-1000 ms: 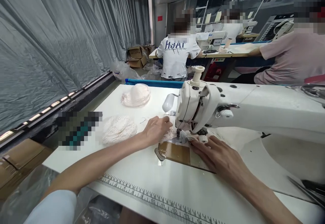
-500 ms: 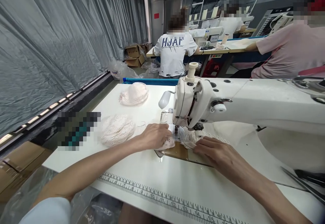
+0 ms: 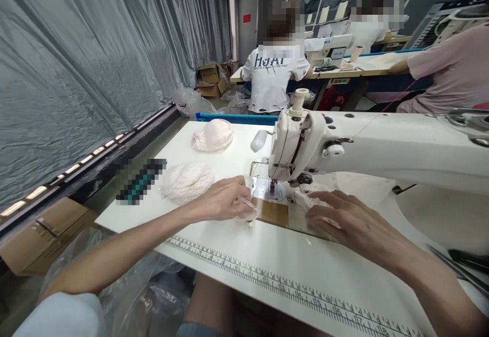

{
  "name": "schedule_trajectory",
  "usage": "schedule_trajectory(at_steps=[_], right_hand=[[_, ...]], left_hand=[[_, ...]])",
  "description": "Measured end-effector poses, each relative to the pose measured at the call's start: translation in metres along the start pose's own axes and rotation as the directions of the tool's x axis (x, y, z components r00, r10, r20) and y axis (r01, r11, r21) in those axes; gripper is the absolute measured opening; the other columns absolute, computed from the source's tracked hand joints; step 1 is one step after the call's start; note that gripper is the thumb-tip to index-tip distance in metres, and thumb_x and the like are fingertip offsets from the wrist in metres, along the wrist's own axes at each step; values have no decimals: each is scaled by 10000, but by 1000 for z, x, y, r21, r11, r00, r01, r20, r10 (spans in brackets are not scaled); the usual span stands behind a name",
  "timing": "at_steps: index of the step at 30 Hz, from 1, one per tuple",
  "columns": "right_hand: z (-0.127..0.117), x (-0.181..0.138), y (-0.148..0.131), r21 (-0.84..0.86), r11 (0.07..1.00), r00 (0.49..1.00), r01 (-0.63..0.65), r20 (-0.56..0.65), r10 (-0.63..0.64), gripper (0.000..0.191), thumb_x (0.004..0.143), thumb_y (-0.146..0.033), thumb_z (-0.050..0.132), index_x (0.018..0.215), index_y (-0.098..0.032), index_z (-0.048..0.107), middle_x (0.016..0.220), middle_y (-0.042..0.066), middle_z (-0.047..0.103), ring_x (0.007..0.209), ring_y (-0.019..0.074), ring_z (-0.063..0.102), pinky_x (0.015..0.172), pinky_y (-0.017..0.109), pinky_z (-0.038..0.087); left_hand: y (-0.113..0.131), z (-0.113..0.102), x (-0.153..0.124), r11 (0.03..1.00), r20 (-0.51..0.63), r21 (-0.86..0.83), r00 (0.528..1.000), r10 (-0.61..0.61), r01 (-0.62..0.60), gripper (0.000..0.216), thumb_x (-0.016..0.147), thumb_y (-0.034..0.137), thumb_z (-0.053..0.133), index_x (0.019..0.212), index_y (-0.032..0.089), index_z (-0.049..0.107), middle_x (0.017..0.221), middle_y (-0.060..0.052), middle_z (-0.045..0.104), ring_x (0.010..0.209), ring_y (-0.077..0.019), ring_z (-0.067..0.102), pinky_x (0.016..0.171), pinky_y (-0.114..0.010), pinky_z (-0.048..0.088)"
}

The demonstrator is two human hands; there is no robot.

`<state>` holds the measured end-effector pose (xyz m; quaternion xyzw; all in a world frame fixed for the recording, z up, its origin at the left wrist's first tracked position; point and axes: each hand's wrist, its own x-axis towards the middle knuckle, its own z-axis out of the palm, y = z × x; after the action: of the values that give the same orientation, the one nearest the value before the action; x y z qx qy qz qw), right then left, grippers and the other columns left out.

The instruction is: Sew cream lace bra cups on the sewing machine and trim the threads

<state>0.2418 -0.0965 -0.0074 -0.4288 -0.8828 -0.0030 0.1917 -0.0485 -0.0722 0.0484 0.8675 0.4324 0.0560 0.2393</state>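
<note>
While the left hand [image 3: 223, 199] rests on the white table [image 3: 214, 255] just left of the needle plate [image 3: 269, 190], its fingers are curled nearly closed and pinch what appears to be a thin pale sliver, possibly a small tool or thread end; its exact nature cannot be told. The right hand [image 3: 346, 220] lies flat and open, palm down, pressing a small lace piece [image 3: 311, 199] against the machine bed to the right of the presser foot.

Judged from its look, the lace piece is light, soft and limp, likely to bunch or slide under a loose touch, and its open weave could snag. Holding it flat under spread fingers, or pinching it at an edge, seems the soundest grip.

Surroundings: the sewing machine [image 3: 344, 148] head overhangs the work, leaving little room near the needle. A brown patch [image 3: 272, 212] lies on the bed in front of the plate. Two heaps of lace pieces [image 3: 187, 181] and [image 3: 212, 136] sit well apart to the left. A printed ruler [image 3: 290, 291] runs along the near table edge. Dark scissors-like handles [image 3: 464, 263] lie at far right. Other people sit at benches behind; a cardboard box [image 3: 49, 232] stands on the floor at left.
</note>
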Motion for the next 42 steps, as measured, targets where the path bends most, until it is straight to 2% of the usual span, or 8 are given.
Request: schedule_trajectory(at_steps=[5,8,12,16,21,27,37,42], right_hand=[[-7,9,-68,353,935,1000,2,12,-6,446,836,-498,541,1185,-231,463,1173,113,543,1014,246,548,812,375,480],[-6,11,-112,555,829,997,-66,4,77,484,793,-484,600,1162,-230,416,1127,98,546,962,233,556,760,352,494],[-2,12,-142,687,723,974,-79,-103,203,188,874,-358,496,989,-214,463,988,63,557,868,199,543,734,320,464],[-3,2,-148,739,671,965,-59,-131,229,179,922,-320,407,850,-187,502,802,32,551,717,156,511,642,264,411],[-4,-21,-154,809,541,970,-229,147,192,290,905,-433,427,803,-179,524,693,0,531,614,124,448,546,229,351],[11,-43,-168,812,470,937,-347,284,202,346,908,-500,387,756,-191,420,599,-55,329,534,89,288,469,212,251],[23,-57,-165,837,235,852,-495,520,-58,432,893,-531,401,690,-157,479,664,-22,378,614,106,364,579,248,329],[29,-56,-168,818,220,819,-531,562,-113,408,893,-501,429,685,-154,482,675,-25,376,602,94,348,548,236,300]], left_hand=[[39,-4,-29,970,-234,243,968,92,-34,155,836,263,569,728,155,590,972,-25,559,895,-177,462,733,-302,324],[60,0,-46,936,-350,348,918,189,-60,139,838,230,566,716,167,591,1032,-18,577,965,-207,427,772,-354,279],[75,3,-64,935,-398,329,878,266,-134,184,845,212,539,673,158,573,936,-23,619,972,-210,453,811,-385,254],[73,5,-80,993,-269,-58,959,85,-104,176,838,284,538,725,151,562,699,5,586,721,-137,513,711,-295,336],[56,33,-96,778,18,-627,999,-40,42,283,802,386,586,959,150,584,661,25,546,594,-90,472,549,-197,328],[42,73,-111,630,43,-775,998,-35,55,312,818,401,573,732,101,578,615,30,460,590,-73,401,550,-188,304],[24,97,-123,362,209,-915,976,55,175,281,708,387,709,777,115,687,880,-58,626,798,-143,565,723,-238,432],[16,104,-126,358,286,-909,943,169,211,338,688,294,736,980,140,662,982,-73,624,893,-165,570,804,-275,448]])
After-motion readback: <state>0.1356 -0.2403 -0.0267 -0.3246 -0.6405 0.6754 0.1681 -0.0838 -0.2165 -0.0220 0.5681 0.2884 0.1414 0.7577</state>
